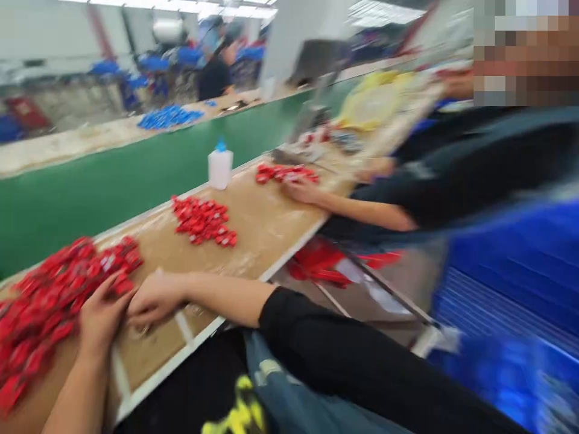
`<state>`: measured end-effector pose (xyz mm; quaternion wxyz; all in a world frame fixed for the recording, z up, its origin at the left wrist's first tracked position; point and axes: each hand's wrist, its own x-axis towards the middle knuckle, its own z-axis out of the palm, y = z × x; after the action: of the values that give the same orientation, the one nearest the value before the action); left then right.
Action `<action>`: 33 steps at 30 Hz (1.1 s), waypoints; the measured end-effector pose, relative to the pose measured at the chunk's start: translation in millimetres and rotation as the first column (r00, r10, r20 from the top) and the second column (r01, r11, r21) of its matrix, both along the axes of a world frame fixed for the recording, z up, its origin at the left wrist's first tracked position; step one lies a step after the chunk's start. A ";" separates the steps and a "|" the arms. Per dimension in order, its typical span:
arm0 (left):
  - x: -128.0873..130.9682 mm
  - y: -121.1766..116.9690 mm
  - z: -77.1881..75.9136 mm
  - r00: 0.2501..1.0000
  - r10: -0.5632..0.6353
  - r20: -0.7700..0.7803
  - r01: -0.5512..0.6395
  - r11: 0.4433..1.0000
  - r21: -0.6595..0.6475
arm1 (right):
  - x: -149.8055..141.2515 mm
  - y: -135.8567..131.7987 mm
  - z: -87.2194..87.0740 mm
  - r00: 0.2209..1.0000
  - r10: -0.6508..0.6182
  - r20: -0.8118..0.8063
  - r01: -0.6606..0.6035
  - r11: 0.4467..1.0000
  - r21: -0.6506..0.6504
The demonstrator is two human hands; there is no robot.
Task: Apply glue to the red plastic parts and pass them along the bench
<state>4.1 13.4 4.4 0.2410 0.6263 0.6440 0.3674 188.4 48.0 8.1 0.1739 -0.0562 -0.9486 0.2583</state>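
My left hand [100, 316] is at the edge of a large heap of small red pieces [54, 295], with a red piece [122, 283] pinched at its fingertips. Close against it, my right hand [156, 298] is curled with its fingers bent inward; whatever they may hold is hidden. A smaller pile of red pieces [203, 222] lies on the brown tabletop [257, 211] beyond my right hand. Motion blur hides the exact shape of the pieces.
A white bottle with a blue tip [220, 169] stands beside the green conveyor belt [149, 154]. To the right, a co-worker's hand [303, 190] touches another red pile [271, 173]. Blue pieces [167, 117] lie across the belt. Blue crates [511, 289] are at the right.
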 end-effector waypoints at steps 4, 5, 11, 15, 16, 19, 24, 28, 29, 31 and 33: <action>-12.0 4.5 -17.8 0.991 -0.008 0.136 0.021 0.995 -0.096 | 5.4 8.3 -15.1 0.998 0.022 -0.067 -0.028 0.995 -0.091; -13.0 6.2 -20.5 0.982 -0.013 0.191 0.031 0.995 -0.094 | 5.6 9.9 -17.2 0.994 0.041 -0.097 -0.053 0.991 -0.123; -14.7 2.5 -28.0 0.973 -0.084 0.215 0.106 0.990 -0.093 | 4.3 9.9 -20.7 0.866 -0.356 -0.350 0.254 0.918 -0.305; -16.6 2.3 -27.9 0.986 -0.072 0.148 0.090 0.989 -0.117 | -0.6 19.9 -25.8 0.645 -0.636 -0.423 0.477 0.768 -0.428; -16.5 2.2 -27.0 0.988 -0.068 0.139 0.085 0.990 -0.115 | -1.9 22.1 -27.3 0.632 -0.653 -0.417 0.491 0.754 -0.437; -15.5 1.7 -24.4 0.991 -0.066 0.117 0.079 0.991 -0.107 | -5.6 25.8 -31.8 0.657 -0.658 -0.368 0.503 0.746 -0.436; -15.1 2.1 -24.2 0.996 -0.059 0.068 0.068 0.989 -0.134 | -9.3 26.9 -37.7 0.702 -0.625 -0.342 0.495 0.773 -0.397; -14.4 2.8 -24.4 0.990 -0.054 0.127 0.067 0.993 -0.099 | -9.3 27.0 -37.6 0.721 -0.607 -0.334 0.486 0.787 -0.380; -14.1 2.9 -24.2 0.989 -0.055 0.136 0.069 0.993 -0.098 | -9.1 27.0 -37.0 0.715 -0.612 -0.338 0.495 0.784 -0.373; -13.8 3.2 -23.8 0.987 -0.056 0.148 0.071 0.992 -0.103 | -8.6 26.9 -35.8 0.694 -0.633 -0.344 0.530 0.772 -0.351; -13.9 3.4 -23.5 0.984 -0.055 0.169 0.074 0.991 -0.109 | -8.2 26.3 -35.0 0.681 -0.653 -0.332 0.570 0.757 -0.320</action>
<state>-9.8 16.8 -19.1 0.3407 0.5993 0.6213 0.3726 180.2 74.3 -26.9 0.4458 -0.3297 -0.7836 0.2802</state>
